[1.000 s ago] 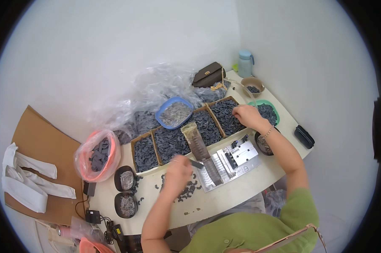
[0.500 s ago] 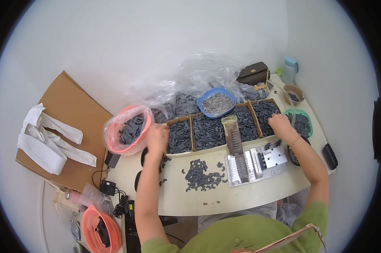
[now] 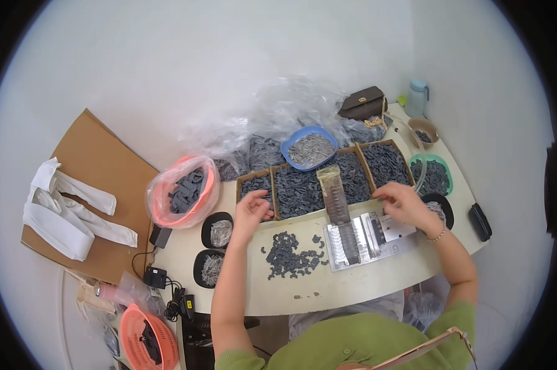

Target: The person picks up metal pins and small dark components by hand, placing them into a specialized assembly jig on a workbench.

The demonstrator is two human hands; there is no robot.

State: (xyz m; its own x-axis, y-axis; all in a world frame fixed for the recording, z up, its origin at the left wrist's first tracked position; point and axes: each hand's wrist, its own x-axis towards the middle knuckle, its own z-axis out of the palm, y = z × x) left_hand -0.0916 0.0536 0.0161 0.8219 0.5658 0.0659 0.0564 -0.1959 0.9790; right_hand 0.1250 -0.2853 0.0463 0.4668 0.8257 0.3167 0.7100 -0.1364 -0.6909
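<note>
My left hand (image 3: 251,214) is over the near part of the cardboard box's left compartment (image 3: 255,184), which is full of small dark grey plastic pieces. Its fingers are loosely bent and apart, with nothing visible between them. Near the front of the right compartment (image 3: 384,163), my right hand (image 3: 404,202) has its fingertips drawn together; whatever they may hold is too small to make out. Just below that hand is a metal fixture (image 3: 377,239), with a ridged strip (image 3: 335,203) lying across its left part and over the box's front wall. Loose dark pieces (image 3: 286,254) lie scattered on the table.
A blue tray of metal pins (image 3: 311,150) rests on the box's back edge. Black bowls (image 3: 211,269) stand at left, beside a pink basket (image 3: 213,185) lined with plastic. At right are a green bowl (image 3: 434,176), a black case (image 3: 479,222) and a bottle (image 3: 417,100).
My right hand has come from the right compartment toward the box's front edge. My left hand has shifted right and slightly nearer, uncovering the black bowls. The view has shifted slightly.
</note>
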